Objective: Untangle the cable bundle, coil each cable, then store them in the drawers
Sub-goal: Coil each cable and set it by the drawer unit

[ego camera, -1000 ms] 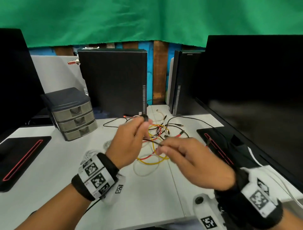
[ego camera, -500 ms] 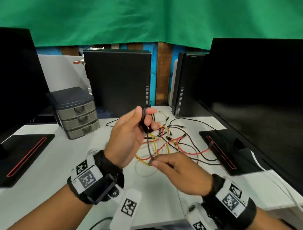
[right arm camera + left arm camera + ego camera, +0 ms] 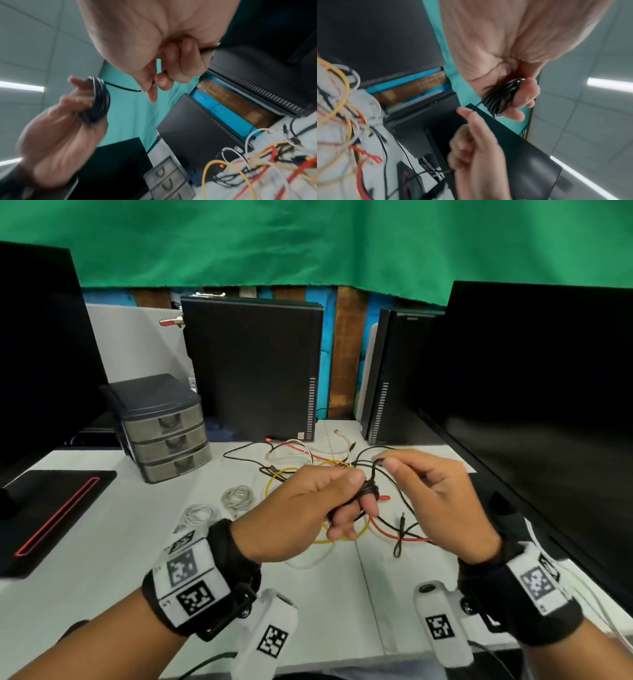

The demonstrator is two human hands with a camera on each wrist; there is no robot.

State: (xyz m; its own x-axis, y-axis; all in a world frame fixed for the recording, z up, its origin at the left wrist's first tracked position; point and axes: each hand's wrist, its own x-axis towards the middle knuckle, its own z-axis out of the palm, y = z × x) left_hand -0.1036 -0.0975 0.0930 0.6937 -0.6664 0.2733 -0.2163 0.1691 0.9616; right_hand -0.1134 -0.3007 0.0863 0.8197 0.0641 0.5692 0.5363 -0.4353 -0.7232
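Head view only: drawers (image 3: 168,436) shut.

Grip: left hand (image 3: 301,511) and right hand (image 3: 442,501), side by side above the table (image 3: 102,559), a cable coil (image 3: 368,491) on the left hand's fingers, its free strand running right to the right hand's pinch.
Beneath and just beyond the grip: loose cable tangle (image 3: 342,467) on the table.
Left of the grip, on the table: two small coiled cables (image 3: 236,496), side by side.
Far left and behind: drawer unit (image 3: 164,429), three drawers stacked.
Directly behind the tangle: computer tower (image 3: 253,371), upright; a second tower (image 3: 390,378) to its right.
Right of the grip: monitor (image 3: 548,405).
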